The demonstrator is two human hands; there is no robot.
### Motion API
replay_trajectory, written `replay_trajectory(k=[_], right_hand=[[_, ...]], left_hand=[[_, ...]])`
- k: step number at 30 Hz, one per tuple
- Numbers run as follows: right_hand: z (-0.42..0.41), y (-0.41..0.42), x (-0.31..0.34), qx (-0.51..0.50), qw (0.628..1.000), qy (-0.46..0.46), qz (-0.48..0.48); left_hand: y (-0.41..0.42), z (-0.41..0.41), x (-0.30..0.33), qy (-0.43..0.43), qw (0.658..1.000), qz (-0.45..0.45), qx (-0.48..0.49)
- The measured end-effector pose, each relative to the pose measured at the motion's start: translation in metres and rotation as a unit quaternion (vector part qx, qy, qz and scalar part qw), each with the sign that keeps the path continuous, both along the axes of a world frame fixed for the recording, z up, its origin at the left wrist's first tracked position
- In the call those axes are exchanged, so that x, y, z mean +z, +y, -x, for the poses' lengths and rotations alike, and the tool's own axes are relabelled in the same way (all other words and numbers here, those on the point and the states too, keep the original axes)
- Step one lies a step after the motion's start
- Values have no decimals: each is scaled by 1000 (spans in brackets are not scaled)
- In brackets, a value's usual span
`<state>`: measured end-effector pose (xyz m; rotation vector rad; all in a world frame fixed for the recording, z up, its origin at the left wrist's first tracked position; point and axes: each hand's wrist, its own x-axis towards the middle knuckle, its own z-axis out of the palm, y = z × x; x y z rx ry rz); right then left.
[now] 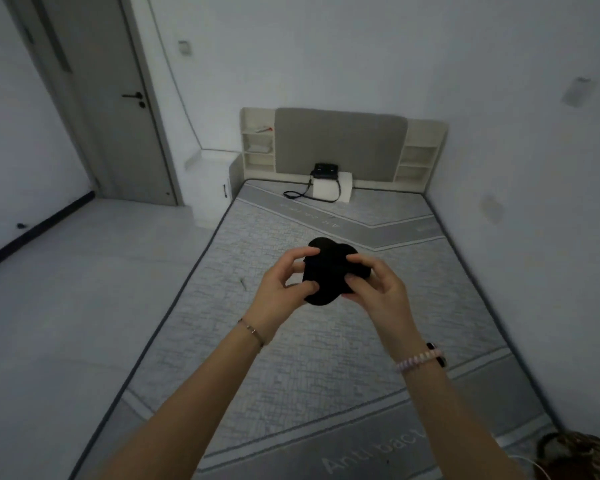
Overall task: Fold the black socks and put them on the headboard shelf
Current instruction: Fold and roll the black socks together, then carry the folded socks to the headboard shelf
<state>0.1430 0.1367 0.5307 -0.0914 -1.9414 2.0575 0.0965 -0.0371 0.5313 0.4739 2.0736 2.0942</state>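
Observation:
A bundle of black socks (329, 270) is held in the air above the middle of the grey mattress (326, 358). My left hand (281, 282) pinches its left side with thumb and fingers. My right hand (374, 282) grips its right side, fingers curled over the top. The bundle looks partly folded, with rounded ends sticking out above and below. The headboard (340, 143) stands at the far end of the bed, with open white shelves on its left side (258, 147) and right side (417, 161).
A black shoulder bag (324, 172) and a white box (333, 190) lean against the headboard. A small item lies on the top left shelf. A door (118, 98) stands at the left, with bare floor beside the bed. A brown patterned thing (579, 457) shows at the bottom right corner.

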Motion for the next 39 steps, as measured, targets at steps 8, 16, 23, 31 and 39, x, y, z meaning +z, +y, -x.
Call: replay_trajectory(k=[8,16,23,31,39], right_hand=[[50,-125,34,184,982,20,-48],[42,-321,44,313,949,33,-26],[7,-498,43,373,927,39,-5],[7,-654,41,378,925,28,15],[91,-755,30,340,939,28,34]], left_hand=[[-139,-4,25,16,989,-15,148],[-320,-65,48,26,956,-3,294],[-499,-120,55,26,940,35,339],[-654,-124,59,30,936,72,342],[-755,-28,48,43,944,68,320]])
